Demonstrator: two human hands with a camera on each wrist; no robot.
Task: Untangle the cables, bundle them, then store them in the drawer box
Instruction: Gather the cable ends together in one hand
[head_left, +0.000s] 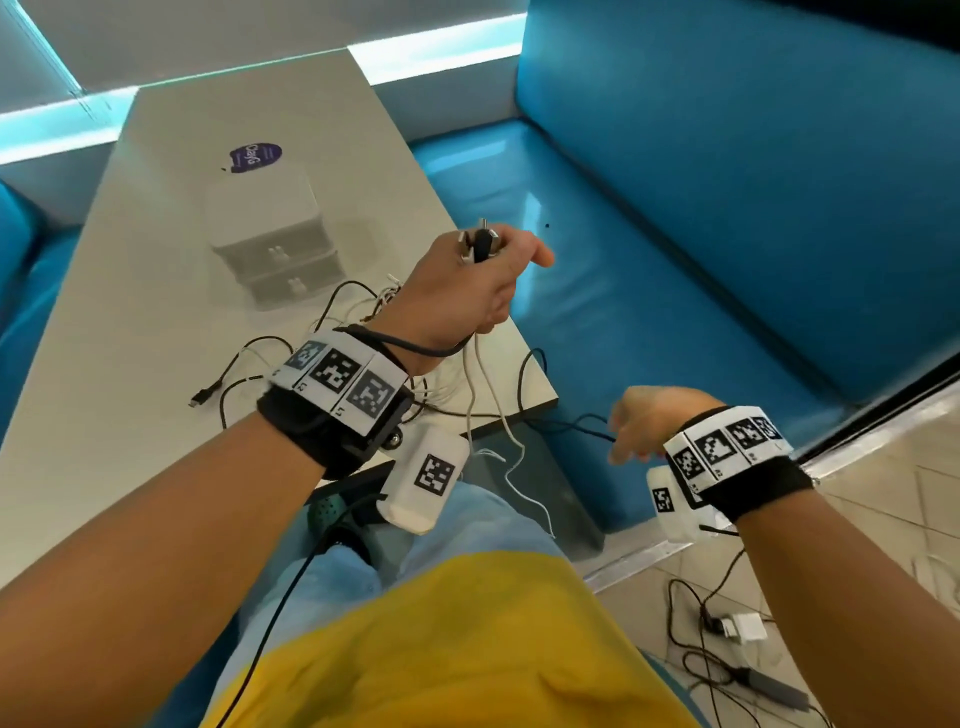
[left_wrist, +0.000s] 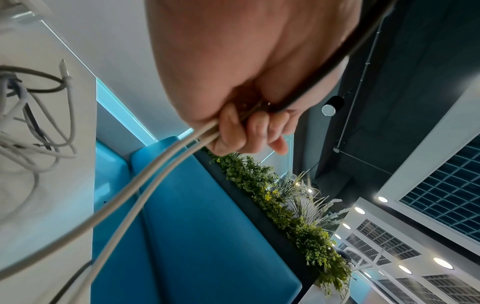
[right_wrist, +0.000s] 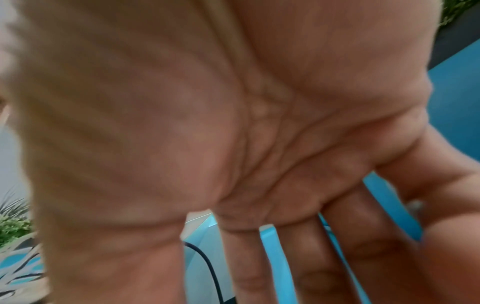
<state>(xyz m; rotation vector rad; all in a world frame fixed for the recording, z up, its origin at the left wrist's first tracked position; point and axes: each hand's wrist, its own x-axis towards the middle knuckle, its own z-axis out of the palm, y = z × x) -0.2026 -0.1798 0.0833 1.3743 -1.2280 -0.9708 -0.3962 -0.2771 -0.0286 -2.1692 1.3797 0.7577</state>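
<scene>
My left hand (head_left: 483, 280) is raised over the table's right edge and grips a bunch of cable ends, their plugs (head_left: 480, 243) sticking up out of the fist. In the left wrist view two white cables (left_wrist: 145, 181) and a black cable (left_wrist: 335, 61) run out of the curled fingers (left_wrist: 249, 131). A tangle of black and white cables (head_left: 291, 358) lies on the white table (head_left: 130, 415). My right hand (head_left: 649, 426) hangs lower right with spread, straight fingers (right_wrist: 337, 257) beside a black cable (head_left: 576, 423). The white drawer box (head_left: 275, 244) stands shut behind the tangle.
A blue bench seat (head_left: 649, 234) runs along the table's right side. On the tiled floor at lower right lie a white charger (head_left: 743, 626) and more black cable (head_left: 701, 660). A purple sticker (head_left: 255, 156) marks the table's far part.
</scene>
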